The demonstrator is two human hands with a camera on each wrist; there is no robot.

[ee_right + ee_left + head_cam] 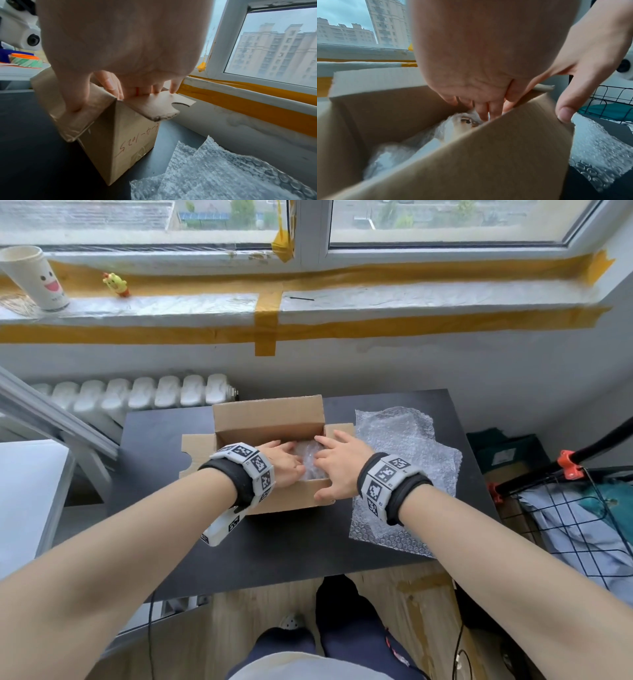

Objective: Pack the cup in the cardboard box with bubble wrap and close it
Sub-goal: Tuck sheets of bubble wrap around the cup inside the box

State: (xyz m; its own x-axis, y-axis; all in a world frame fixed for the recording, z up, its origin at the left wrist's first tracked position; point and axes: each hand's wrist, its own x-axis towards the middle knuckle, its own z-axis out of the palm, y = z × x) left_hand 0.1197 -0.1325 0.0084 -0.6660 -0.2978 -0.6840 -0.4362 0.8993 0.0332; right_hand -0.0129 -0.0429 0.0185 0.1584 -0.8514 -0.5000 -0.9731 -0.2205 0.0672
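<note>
Right now both of my hands are down in the open cardboard box (284, 498), which stands on the dark surface (281, 549). My left hand (282, 462) reaches in from the left side, its fingers (485, 110) pointing down onto a bundle of bubble wrap (452, 128) at the bottom of the box. They touch the bundle, but I cannot tell whether they grip it or only press on it.

My right hand (337, 465) comes in over the right corner. Its thumb lies on the outside of the near wall, and its fingers (175, 84) stretch out straight and relaxed over the rim and the right side flap (159, 106), clasping nothing.

The cup (468, 121) is probably what shows as a pale rounded shape with a dark patch inside the wrap, just under my left fingertips; the left wrist view is too blurred for me to be sure. The wrap around it looks cloudy white and crumpled, and it fills much of the box floor.

The box is plain brown, its far flap standing up and its side flaps folded outward. Red handwriting runs across its right wall. A loose sheet of bubble wrap (404, 474) lies flat on the surface just to the right of the box, under my right wrist.
</note>
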